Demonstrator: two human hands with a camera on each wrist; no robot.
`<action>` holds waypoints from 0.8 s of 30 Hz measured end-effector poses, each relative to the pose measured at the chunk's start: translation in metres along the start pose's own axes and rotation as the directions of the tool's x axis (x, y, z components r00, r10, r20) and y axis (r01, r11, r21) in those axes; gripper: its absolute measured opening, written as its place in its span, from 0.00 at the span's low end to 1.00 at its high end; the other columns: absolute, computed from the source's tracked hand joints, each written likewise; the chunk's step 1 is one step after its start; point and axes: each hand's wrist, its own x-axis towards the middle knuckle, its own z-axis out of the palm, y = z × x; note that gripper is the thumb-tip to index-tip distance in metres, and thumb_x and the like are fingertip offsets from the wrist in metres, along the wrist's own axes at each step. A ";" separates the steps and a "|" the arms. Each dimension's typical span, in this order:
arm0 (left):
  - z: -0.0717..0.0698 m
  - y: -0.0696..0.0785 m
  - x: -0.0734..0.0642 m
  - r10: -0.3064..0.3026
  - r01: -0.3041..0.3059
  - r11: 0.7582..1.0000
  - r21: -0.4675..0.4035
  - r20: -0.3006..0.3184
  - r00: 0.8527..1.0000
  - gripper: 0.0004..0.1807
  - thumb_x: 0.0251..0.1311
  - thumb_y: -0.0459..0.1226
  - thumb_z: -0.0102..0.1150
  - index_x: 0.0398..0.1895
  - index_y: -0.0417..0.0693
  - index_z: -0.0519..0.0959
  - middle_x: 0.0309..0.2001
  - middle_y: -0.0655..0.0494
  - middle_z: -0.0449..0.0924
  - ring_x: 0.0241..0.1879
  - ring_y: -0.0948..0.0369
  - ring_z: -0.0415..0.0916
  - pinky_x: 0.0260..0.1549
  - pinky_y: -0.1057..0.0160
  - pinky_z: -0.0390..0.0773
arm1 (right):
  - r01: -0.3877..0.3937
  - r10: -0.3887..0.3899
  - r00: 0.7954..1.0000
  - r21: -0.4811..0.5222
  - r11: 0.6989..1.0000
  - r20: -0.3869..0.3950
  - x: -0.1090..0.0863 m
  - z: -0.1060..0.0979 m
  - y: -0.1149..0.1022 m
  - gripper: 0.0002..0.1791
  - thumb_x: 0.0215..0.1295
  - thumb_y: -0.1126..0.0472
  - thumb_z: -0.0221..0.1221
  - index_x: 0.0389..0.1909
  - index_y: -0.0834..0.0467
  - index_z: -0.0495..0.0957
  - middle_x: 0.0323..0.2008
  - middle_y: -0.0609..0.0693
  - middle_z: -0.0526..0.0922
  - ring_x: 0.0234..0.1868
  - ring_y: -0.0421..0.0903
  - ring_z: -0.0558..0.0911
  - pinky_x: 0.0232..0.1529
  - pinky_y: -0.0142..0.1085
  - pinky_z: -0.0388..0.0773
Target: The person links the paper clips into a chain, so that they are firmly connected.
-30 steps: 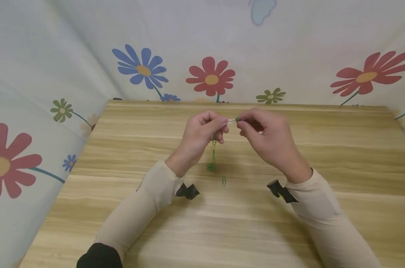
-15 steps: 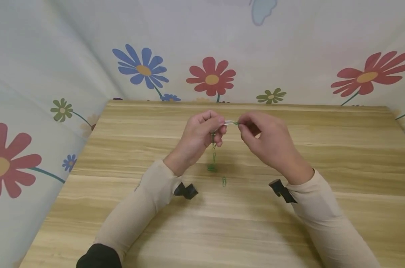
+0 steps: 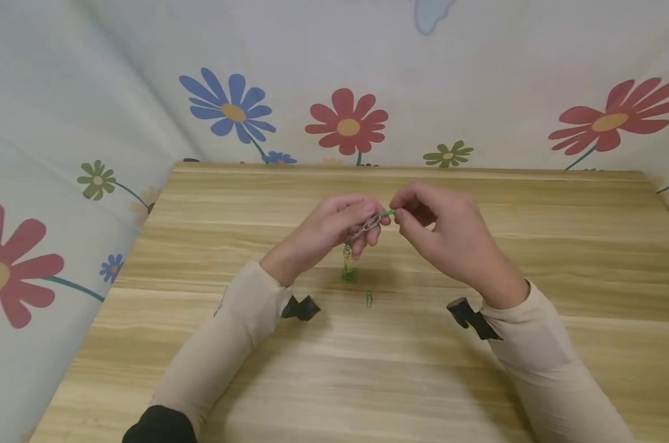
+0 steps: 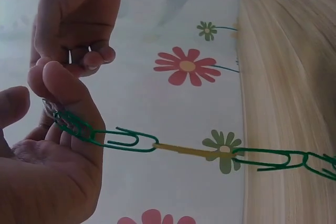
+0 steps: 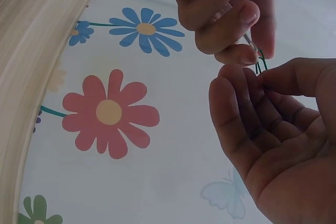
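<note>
My left hand (image 3: pixel 342 221) has a chain of linked paper clips (image 4: pixel 126 140) across its curled fingers. Silver clips (image 3: pixel 372 223) show at the fingers in the head view, and green links with a yellow one hang below. In the left wrist view the thumb stands apart from the fingertips. Between thumb and forefinger, my right hand (image 3: pixel 445 231) pinches a green paper clip (image 5: pixel 261 62) at the silver end of the chain. Part of that clip is hidden by the fingertips. The chain's lower end gathers in a small green heap (image 3: pixel 349 275) over the wooden table.
One loose green paper clip (image 3: pixel 369 299) lies on the wooden table (image 3: pixel 367 381), nearer to me than the heap. Behind the table's far edge stands a pale cloth wall (image 3: pixel 478 74) printed with flowers. Black wrist mounts (image 3: pixel 302 307) stick out inward from both sleeves.
The left hand has turned and lowered slightly, so the silver clips now lie visible across its fingers. The right hand keeps its pinch, slightly lower, and the hands are closer together. The view shifted slightly.
</note>
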 end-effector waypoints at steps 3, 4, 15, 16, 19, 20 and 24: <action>0.001 0.003 0.000 -0.010 0.010 1.000 0.013 -0.007 1.000 0.15 0.76 0.39 0.47 0.42 0.36 0.79 0.28 0.46 0.75 0.22 0.56 0.72 0.28 0.62 0.77 | 0.007 -0.007 1.000 0.006 1.000 -0.002 0.000 0.000 -0.001 0.05 0.67 0.73 0.60 0.39 0.62 0.81 0.30 0.48 0.83 0.27 0.39 0.80 0.32 0.31 0.78; 0.001 0.004 0.001 -0.016 0.016 1.000 0.015 -0.011 1.000 0.14 0.76 0.38 0.48 0.42 0.36 0.79 0.28 0.46 0.76 0.23 0.56 0.73 0.29 0.61 0.79 | 0.006 -0.006 1.000 0.012 1.000 -0.004 0.000 0.000 -0.001 0.04 0.67 0.73 0.60 0.39 0.62 0.81 0.30 0.48 0.83 0.27 0.40 0.80 0.32 0.31 0.78; 0.000 0.005 0.000 -0.062 0.061 0.998 -0.008 -0.082 0.995 0.12 0.71 0.32 0.53 0.49 0.32 0.80 0.31 0.45 0.78 0.26 0.55 0.74 0.30 0.61 0.80 | -0.060 0.061 0.996 0.030 0.998 -0.061 -0.002 -0.013 0.004 0.04 0.66 0.73 0.58 0.37 0.63 0.79 0.27 0.47 0.80 0.23 0.42 0.78 0.25 0.30 0.72; -0.001 0.005 -0.001 -0.055 0.055 0.998 -0.011 -0.101 0.993 0.11 0.71 0.31 0.53 0.49 0.33 0.80 0.31 0.45 0.77 0.26 0.56 0.74 0.30 0.61 0.80 | -0.066 0.067 0.997 0.022 0.998 -0.044 -0.001 -0.015 0.004 0.04 0.67 0.73 0.58 0.37 0.63 0.79 0.26 0.47 0.80 0.23 0.42 0.78 0.25 0.30 0.73; -0.001 0.005 -0.001 -0.036 0.034 0.999 -0.016 -0.157 0.987 0.11 0.71 0.31 0.54 0.49 0.34 0.81 0.31 0.46 0.77 0.25 0.56 0.73 0.29 0.61 0.80 | -0.093 0.094 0.995 -0.026 0.995 0.044 -0.001 -0.020 0.006 0.03 0.68 0.71 0.58 0.37 0.61 0.79 0.26 0.47 0.80 0.24 0.43 0.77 0.27 0.32 0.73; -0.001 0.004 -0.001 -0.033 0.030 0.999 -0.018 -0.172 0.985 0.10 0.71 0.31 0.55 0.48 0.34 0.81 0.31 0.46 0.77 0.25 0.56 0.73 0.30 0.61 0.80 | -0.104 0.108 0.991 -0.049 0.993 0.083 -0.001 -0.021 0.007 0.03 0.68 0.70 0.58 0.37 0.59 0.79 0.27 0.46 0.79 0.25 0.43 0.77 0.28 0.33 0.74; 0.000 0.004 -0.001 -0.040 0.035 0.999 -0.030 -0.203 0.978 0.09 0.71 0.32 0.56 0.47 0.33 0.81 0.32 0.46 0.78 0.25 0.56 0.74 0.31 0.60 0.81 | -0.131 0.155 0.966 -0.123 0.984 0.205 -0.001 -0.022 0.008 0.04 0.70 0.67 0.57 0.40 0.57 0.80 0.29 0.46 0.81 0.29 0.42 0.77 0.32 0.38 0.75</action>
